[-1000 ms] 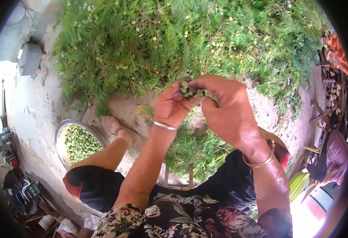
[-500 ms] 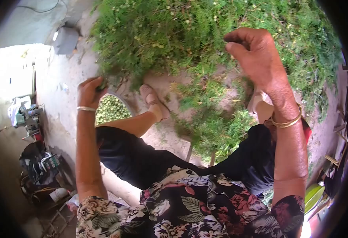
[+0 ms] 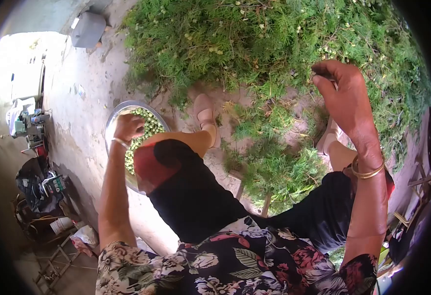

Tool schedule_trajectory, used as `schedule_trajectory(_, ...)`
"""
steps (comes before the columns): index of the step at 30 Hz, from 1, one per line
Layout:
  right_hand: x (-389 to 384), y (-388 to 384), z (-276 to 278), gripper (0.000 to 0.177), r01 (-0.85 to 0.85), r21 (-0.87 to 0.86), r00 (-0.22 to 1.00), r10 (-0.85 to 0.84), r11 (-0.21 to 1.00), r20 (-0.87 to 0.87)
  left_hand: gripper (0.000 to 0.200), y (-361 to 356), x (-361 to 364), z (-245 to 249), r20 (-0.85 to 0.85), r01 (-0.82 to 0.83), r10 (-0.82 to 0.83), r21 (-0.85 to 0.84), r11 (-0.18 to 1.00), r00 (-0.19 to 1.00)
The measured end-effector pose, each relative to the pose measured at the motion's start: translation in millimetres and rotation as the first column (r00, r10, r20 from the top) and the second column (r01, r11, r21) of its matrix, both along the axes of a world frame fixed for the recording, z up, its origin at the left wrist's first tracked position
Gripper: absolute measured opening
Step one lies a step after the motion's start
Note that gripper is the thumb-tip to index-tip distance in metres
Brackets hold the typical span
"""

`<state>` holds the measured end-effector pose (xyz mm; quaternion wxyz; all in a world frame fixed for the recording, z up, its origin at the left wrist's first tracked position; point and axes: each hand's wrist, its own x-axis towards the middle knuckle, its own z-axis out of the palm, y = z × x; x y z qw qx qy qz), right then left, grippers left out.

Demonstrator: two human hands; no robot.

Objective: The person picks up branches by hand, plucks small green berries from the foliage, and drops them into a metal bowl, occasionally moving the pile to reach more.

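Note:
My left hand (image 3: pixel 128 128), with a pale bangle at the wrist, hovers over a round metal basin (image 3: pixel 111 117) full of small green cones (image 3: pixel 152 123). Its fingers are curled; whatever they may hold is hidden. My right hand (image 3: pixel 345 96), wearing gold-coloured bangles, is raised above the ground near the large heap of green conifer branches (image 3: pixel 210 49). Thumb and forefinger come nearly together there, the other fingers bent in behind them. Anything between those fingertips is too small to make out.
Loose sprigs (image 3: pixel 284 172) lie between my feet, by the wooden legs of a low seat (image 3: pixel 266 204). A grey box-like object (image 3: pixel 88 30) stands at the upper left. Tools and bags (image 3: pixel 41 184) line the left side; wooden pieces (image 3: pixel 421 182) are at the right.
My left hand has moved from beyond the basin's far edge to over the cones; the dark green bit seen in it no longer shows. My right hand sits lower and further right in view.

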<state>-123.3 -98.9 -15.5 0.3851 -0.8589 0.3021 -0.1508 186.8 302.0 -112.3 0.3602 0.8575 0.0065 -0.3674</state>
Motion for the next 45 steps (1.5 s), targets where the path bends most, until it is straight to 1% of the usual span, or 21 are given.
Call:
schedule_trajectory(2, 2, 2, -3, 0.02, -0.008, -0.025, 1.0, 0.007, 1.0, -0.021, 0.011, -25, -6, -49, 0.073, 0.076, -0.06, -0.239, 0.968, 0.996)
schedule_trajectory(4, 1, 5, -6, 0.02, -0.025, -0.056, 0.998, 0.022, 0.998, -0.055, 0.028, -38, -9, -107, -0.022, 0.123, -0.131, -0.22, 0.968, 0.991)
schedule_trajectory(5, 0, 8, -7, 0.021, -0.033, -0.064, 0.997, 0.029, 0.997, -0.066, 0.038, -43, -19, -137, 0.207, 0.392, -0.384, 0.004, 0.92, 0.9)
schedule_trajectory(6, 0, 11, -8, 0.021, -0.045, -0.069, 0.996, 0.039, 0.997, -0.079, 0.049, -46, -29, -162, 0.354, 0.563, -0.627, 0.275, 0.779, 0.694)
schedule_trajectory(10, 1, 20, -5, 0.021, -0.065, -0.043, 0.987, 0.058, 0.997, -0.147, 0.07, -51, -37, -213, 0.173, 0.582, -0.645, 0.306, 0.754, 0.744)
schedule_trajectory(11, 5, 24, 3, 0.021, -0.011, 0.071, 0.976, 0.026, 0.997, -0.215, 0.074, -50, -31, -222, 0.173, 0.562, -0.642, 0.351, 0.749, 0.747)
schedule_trajectory(14, 7, 26, 0, 0.023, -0.074, -0.037, 0.979, 0.065, 0.997, -0.194, 0.08, -53, -16, -247, 0.152, 0.538, -0.636, 0.408, 0.738, 0.757)
schedule_trajectory(16, 11, 28, 1, 0.022, -0.077, -0.021, 0.974, 0.07, 0.997, -0.218, 0.082, -56, -14, -255, 0.197, 0.417, -0.561, 0.486, 0.768, 0.804)
schedule_trajectory(17, 12, 29, 1, 0.022, -0.066, 0.001, 0.969, 0.064, 0.998, -0.239, 0.071, -55, -20, -262, 0.304, 0.322, -0.493, 0.47, 0.822, 0.815)
schedule_trajectory(24, 11, 31, -3, 0.024, -0.09, 0.077, 0.968, 0.105, 0.993, -0.229, 0.031, -33, -34, -287, 0.281, 0.224, -0.339, 0.371, 0.901, 0.898)
schedule_trajectory(26, 13, 33, -1, 0.023, -0.063, 0.093, 0.971, 0.083, 0.994, -0.224, 0.023, -33, -45, -283, 0.271, 0.014, -0.075, 0.222, 0.975, 0.96)
schedule_trajectory(27, 12, 32, -1, 0.023, -0.066, 0.094, 0.971, 0.085, 0.993, -0.222, 0.023, -27, -47, -291, 0.272, 0.011, -0.073, 0.223, 0.975, 0.96)
schedule_trajectory(29, 11, 30, 0, 0.022, -0.115, 0.04, 0.968, 0.121, 0.993, -0.22, 0.016, -11, -51, -312, 0.282, -0.222, 0.242, -0.101, 0.97, 0.928)
schedule_trajectory(33, 8, 31, -3, 0.021, -0.112, 0.022, 0.979, 0.114, 0.993, -0.167, 0.013, -43, -56, -200, 0.205, -0.329, 0.37, -0.209, 0.921, 0.906)
schedule_trajectory(36, 7, 33, -3, 0.021, -0.116, 0.008, 0.98, 0.115, 0.993, -0.162, 0.016, -20, -49, -159, 0.582, -0.186, 0.287, -0.228, 0.956, 0.76)
schedule_trajectory(38, 7, 35, 0, 0.022, -0.129, 0.0, 0.972, 0.127, 0.992, -0.196, 0.02, -6, -46, -122, 0.392, -0.428, 0.535, -0.332, 0.841, 0.748)
schedule_trajectory(39, 7, 36, 1, 0.022, -0.136, 0.006, 0.972, 0.135, 0.991, -0.193, 0.026, 0, -43, -103, 0.563, -0.37, 0.332, -0.05, 0.928, 0.757)
schedule_trajectory(40, 7, 37, 1, 0.022, -0.139, 0.005, 0.971, 0.138, 0.99, -0.193, 0.028, 9, -42, -98, 0.793, -0.204, -0.236, 0.409, 0.889, 0.562)
schedule_trajectory(42, 8, 37, 1, 0.022, -0.144, 0.003, 0.97, 0.141, 0.99, -0.197, 0.027, 7, -37, -98, 0.853, -0.145, -0.402, 0.468, 0.872, 0.334)
schedule_trajectory(44, 11, 38, -1, 0.022, -0.136, 0.007, 0.97, 0.135, 0.991, -0.204, 0.027, -16, -39, -104, 0.767, 0.012, -0.268, 0.321, 0.947, 0.583)
schedule_trajectory(45, 12, 39, -2, 0.022, -0.14, 0.007, 0.968, 0.139, 0.99, -0.211, 0.027, -21, -37, -125, 0.78, 0.164, -0.25, 0.19, 0.968, 0.574)
